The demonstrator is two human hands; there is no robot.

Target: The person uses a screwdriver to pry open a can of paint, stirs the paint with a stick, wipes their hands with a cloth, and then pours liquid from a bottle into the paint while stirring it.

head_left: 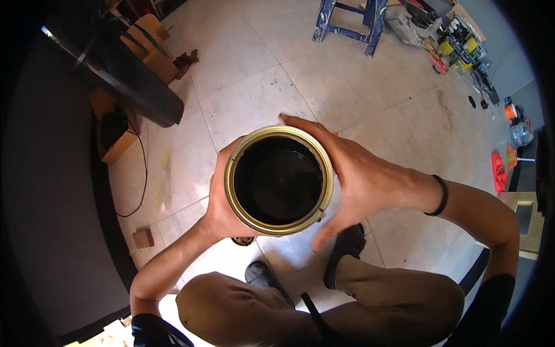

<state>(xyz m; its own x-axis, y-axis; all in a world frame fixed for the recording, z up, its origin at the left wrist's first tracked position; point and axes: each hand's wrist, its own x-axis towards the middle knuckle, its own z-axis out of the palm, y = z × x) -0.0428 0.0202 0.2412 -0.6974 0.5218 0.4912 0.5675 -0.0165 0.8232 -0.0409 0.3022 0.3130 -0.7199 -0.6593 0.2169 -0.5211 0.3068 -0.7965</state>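
Note:
An open round can (pixel 278 180) with a gold rim and dark liquid inside is held up above the tiled floor, between both hands. My left hand (pixel 222 199) wraps its left side from below. My right hand (pixel 358 176), with a black band on the wrist, presses against its right side, fingers spread along the rim. Below the can are my bent knees in khaki trousers (pixel 324 309) and black shoes (pixel 347 246).
A blue wooden trestle (pixel 352 20) stands at the top of the light tile floor (pixel 254 87). Packages and clutter (pixel 457 49) line the top right. A dark long object (pixel 124 75) on wooden boxes and a black cable (pixel 141 173) lie left. A small wooden block (pixel 143 238) sits lower left.

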